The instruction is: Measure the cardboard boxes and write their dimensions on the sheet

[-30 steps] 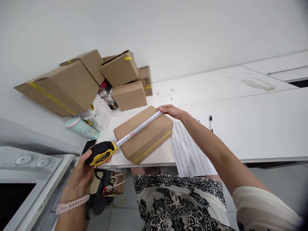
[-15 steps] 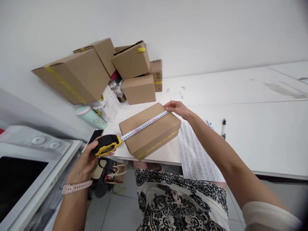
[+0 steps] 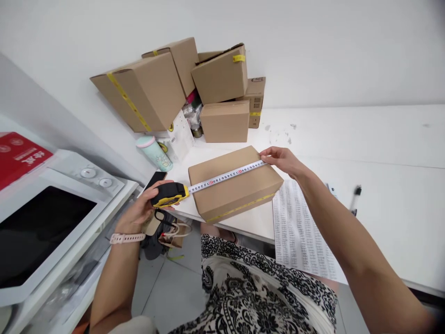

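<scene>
A brown cardboard box (image 3: 239, 195) with a yellow tape strip lies at the near edge of the white table (image 3: 365, 153). A white measuring tape blade (image 3: 227, 175) is stretched across its top. My left hand (image 3: 141, 211) grips the yellow and black tape measure case (image 3: 169, 195) just off the box's left end. My right hand (image 3: 283, 160) pinches the tape's end at the box's far right corner.
Several cardboard boxes (image 3: 194, 88) are piled against the wall at the back left, with a mint bottle (image 3: 153, 153) and a phone (image 3: 155, 178) in front. A printed sheet (image 3: 302, 232) and a pen (image 3: 354, 200) lie to the right. A white machine (image 3: 45, 218) stands at my left.
The view has swung left, so the box and pile sit further right in frame. Both hands keep the tape stretched over the box.
</scene>
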Motion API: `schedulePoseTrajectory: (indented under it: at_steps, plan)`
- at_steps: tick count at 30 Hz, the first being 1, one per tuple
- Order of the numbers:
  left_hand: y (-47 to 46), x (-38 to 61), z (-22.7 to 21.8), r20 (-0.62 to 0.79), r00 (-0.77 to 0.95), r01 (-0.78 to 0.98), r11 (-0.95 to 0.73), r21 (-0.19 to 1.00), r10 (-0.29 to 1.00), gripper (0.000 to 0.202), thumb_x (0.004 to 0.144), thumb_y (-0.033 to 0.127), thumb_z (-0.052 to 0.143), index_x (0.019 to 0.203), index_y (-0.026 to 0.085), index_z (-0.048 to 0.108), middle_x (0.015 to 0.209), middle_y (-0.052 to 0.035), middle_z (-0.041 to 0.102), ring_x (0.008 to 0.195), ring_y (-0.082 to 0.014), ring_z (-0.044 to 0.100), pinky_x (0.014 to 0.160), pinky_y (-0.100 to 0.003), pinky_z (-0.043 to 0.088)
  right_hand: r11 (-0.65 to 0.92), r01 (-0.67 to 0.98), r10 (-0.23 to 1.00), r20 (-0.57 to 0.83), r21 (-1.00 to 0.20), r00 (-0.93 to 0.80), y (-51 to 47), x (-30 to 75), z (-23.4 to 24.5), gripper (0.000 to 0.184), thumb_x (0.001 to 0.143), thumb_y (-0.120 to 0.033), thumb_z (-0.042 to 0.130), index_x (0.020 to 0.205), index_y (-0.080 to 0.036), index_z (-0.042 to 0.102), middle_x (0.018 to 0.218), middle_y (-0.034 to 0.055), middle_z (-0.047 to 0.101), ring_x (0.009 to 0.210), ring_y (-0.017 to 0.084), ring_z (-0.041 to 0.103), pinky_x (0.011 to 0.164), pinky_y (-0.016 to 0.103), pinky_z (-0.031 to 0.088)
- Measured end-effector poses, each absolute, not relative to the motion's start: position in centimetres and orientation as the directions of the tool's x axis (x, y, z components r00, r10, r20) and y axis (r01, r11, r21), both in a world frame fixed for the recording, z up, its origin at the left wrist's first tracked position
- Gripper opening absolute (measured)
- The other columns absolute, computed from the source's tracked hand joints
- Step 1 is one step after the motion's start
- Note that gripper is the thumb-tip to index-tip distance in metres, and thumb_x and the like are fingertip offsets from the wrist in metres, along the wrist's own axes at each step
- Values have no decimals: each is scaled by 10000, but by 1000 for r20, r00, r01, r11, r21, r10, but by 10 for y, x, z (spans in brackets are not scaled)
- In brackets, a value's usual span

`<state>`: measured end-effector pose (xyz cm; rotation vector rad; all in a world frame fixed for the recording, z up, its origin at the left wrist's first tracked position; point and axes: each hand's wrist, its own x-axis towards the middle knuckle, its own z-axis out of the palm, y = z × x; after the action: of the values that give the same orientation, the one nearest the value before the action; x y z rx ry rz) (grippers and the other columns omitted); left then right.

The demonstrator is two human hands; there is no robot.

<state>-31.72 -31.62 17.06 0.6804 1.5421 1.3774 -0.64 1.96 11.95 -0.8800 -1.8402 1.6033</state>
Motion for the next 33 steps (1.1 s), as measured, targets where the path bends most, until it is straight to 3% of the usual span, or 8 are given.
schedulePoseTrajectory:
  at_steps: [10,14,16,20,23,25,29,33]
  plan:
    - [-313,-320,166,-272,-437,-203,200,959,857,563,702,439,725,1166,124,679,997,-137,783,809,-360,748,619,-451,630,89,116,763,-7,-989,-646,18,-8,120,403,656,-480,829,897,-192,686,865,43,711,739,142,612,716,312,508]
    - [-317,-305,173,-249,-526,-193,171,966,813,599,673,473,737,1133,91,698,830,-130,785,733,-349,743,546,-411,617,135,273,822,-46,-952,-567,13,-1,129,346,696,-448,821,855,-173,681,755,47,684,662,132,590,628,285,494]
    - [-326,-287,182,-227,-522,-174,158,972,822,670,646,489,771,1187,105,686,912,-141,780,762,-344,739,550,-390,614,150,356,831,-78,-922,-551,10,5,141,306,728,-437,802,771,-163,674,645,37,640,594,121,556,578,272,465]
    - [-349,-238,191,-242,-281,-181,196,964,929,830,649,451,813,1408,244,550,1267,-132,672,1022,-350,682,755,-407,606,231,256,870,81,-939,-487,9,4,176,309,775,-433,768,704,-158,646,602,30,605,560,102,517,532,247,415]
    - [-353,-193,173,-314,56,-264,318,911,948,1025,581,342,892,1492,327,423,1302,-113,630,1050,-318,652,828,-401,562,345,148,833,230,-927,-503,14,-17,194,304,788,-438,754,739,-155,654,656,30,618,588,100,513,565,251,423]
    - [-346,-159,151,-280,207,-324,336,884,937,1129,504,301,940,1498,310,406,1300,-128,608,1086,-323,626,869,-416,535,391,117,774,257,-913,-578,17,-39,193,300,798,-436,737,740,-151,663,656,22,606,597,101,497,589,258,420]
    - [-322,-96,119,-217,150,-525,264,809,965,1121,473,287,964,1457,307,427,1277,-129,575,1088,-313,619,917,-458,495,422,120,686,230,-899,-690,19,-86,173,327,786,-466,699,712,-150,662,647,9,586,624,115,482,624,272,397]
    - [-308,-60,118,-190,40,-698,163,697,981,944,489,238,952,1333,307,534,1213,-100,585,1092,-329,630,907,-483,496,466,135,594,196,-874,-781,16,-118,152,399,737,-548,669,681,-153,656,657,14,598,656,138,490,641,284,379]
